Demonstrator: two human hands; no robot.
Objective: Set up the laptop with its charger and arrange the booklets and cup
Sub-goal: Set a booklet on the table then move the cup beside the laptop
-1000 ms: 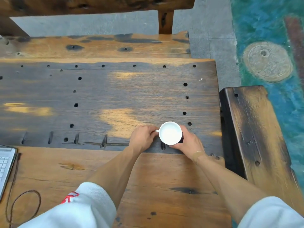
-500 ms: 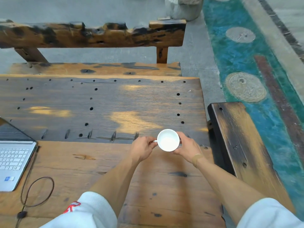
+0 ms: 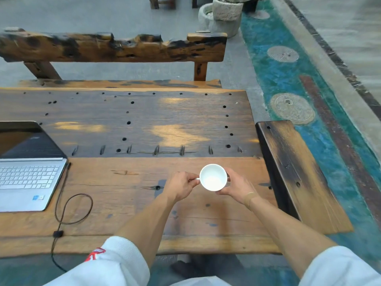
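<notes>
A white cup [image 3: 213,177] with an empty inside is over the right half of the wooden table [image 3: 127,195]. My left hand [image 3: 181,186] pinches its handle on the left side. My right hand [image 3: 237,185] wraps the cup's right wall. An open silver laptop [image 3: 26,178] with a dark screen stands at the table's left edge. A dark charger cable [image 3: 68,209] runs from the laptop's right side, loops on the table and drops over the near edge. No booklets are in view.
A wooden bench [image 3: 299,174] stands against the table's right end. Another bench with a rough backrest [image 3: 111,47] runs along the far side. Stone pots [image 3: 223,15] sit on the floor beyond. The far table plank has many small holes.
Both hands have brought the cup nearer to me, from the dark far plank onto the lighter near plank. The view has tilted up and the laptop has come into sight.
</notes>
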